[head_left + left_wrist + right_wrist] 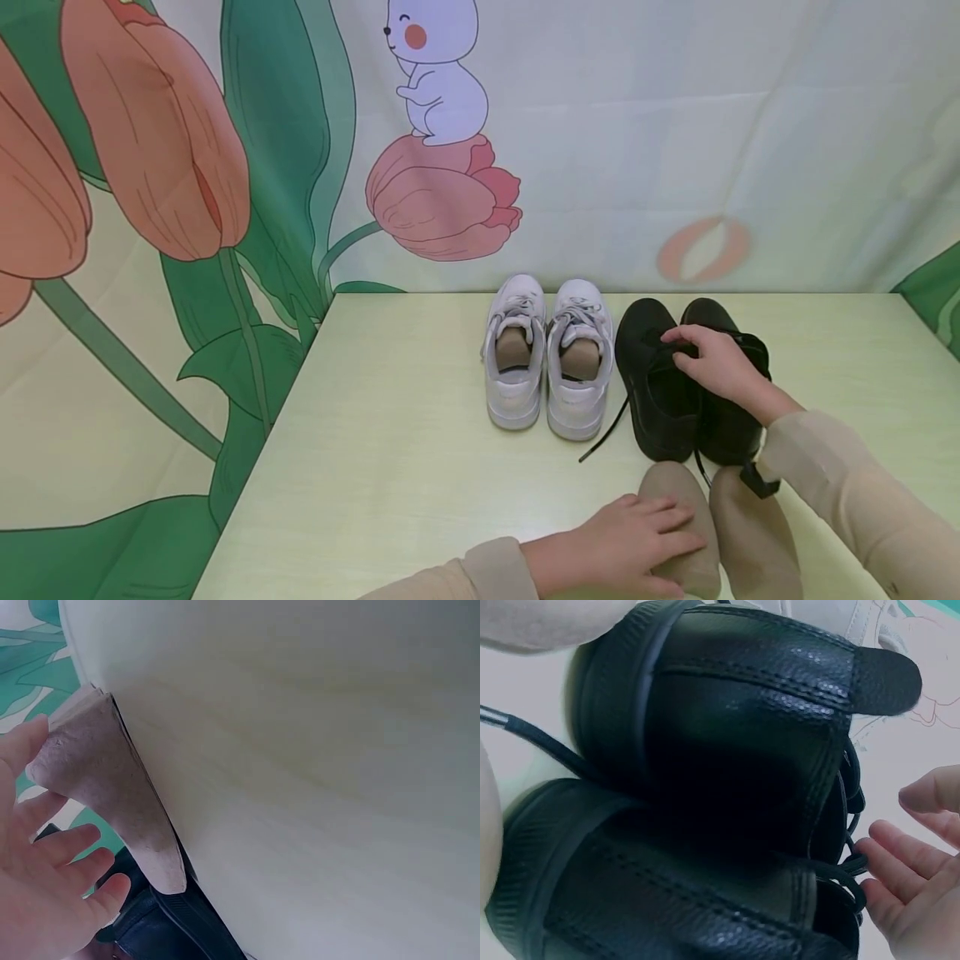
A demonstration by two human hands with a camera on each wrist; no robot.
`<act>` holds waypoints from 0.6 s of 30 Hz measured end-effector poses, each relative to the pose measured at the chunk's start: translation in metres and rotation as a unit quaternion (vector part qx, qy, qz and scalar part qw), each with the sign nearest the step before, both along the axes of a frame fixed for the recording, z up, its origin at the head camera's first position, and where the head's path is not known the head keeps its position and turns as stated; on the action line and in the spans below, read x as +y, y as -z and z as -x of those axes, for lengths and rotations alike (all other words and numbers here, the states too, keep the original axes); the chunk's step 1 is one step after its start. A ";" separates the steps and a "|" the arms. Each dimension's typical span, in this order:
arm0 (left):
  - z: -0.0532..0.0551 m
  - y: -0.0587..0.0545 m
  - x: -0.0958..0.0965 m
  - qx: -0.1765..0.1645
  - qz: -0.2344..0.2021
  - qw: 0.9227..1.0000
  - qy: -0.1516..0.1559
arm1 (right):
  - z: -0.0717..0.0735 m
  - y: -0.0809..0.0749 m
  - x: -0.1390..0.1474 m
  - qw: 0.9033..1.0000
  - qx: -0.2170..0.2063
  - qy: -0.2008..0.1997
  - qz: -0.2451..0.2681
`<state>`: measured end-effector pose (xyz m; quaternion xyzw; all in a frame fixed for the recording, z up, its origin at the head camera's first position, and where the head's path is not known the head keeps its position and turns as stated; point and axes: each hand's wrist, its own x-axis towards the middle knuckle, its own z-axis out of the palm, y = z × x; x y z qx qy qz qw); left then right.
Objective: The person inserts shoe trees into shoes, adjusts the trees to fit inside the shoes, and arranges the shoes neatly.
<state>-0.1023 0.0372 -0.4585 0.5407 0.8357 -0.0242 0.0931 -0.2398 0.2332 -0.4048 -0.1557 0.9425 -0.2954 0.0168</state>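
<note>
In the head view a pair of black lace-up shoes, the left shoe [663, 425] and the right shoe [731, 437], stands side by side. My right hand [712, 362] is over them, fingers at the laces [851, 870]; I cannot tell if they touch them. Two beige shoe inserts lie in front of the heels. My left hand [622, 542] reaches over the left insert [678, 483], fingers spread. The left wrist view shows this insert [112, 772] between thumb and fingers, with no firm grip visible. The right insert [750, 525] lies beside it.
White lace-up sneakers [513, 400] with brown inserts inside stand left of the black shoes. One black lace [606, 435] trails onto the pale tabletop [390, 433]. A cloth backdrop [600, 167] with tulips and a white cartoon animal hangs behind.
</note>
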 end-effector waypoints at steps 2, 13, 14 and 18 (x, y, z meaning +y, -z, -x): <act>0.000 0.000 0.001 0.014 -0.002 1.000 0.002 | 0.000 0.002 0.001 1.000 0.007 -0.002 -0.004; -0.003 0.001 0.016 0.010 0.021 1.000 0.007 | -0.001 0.013 0.003 0.995 0.072 -0.031 -0.061; -0.003 0.001 0.017 0.007 0.026 1.000 0.009 | -0.001 0.014 0.003 0.993 0.083 -0.034 -0.073; -0.004 0.002 0.018 0.011 0.029 0.999 0.020 | -0.001 0.015 0.004 0.985 0.119 -0.038 -0.122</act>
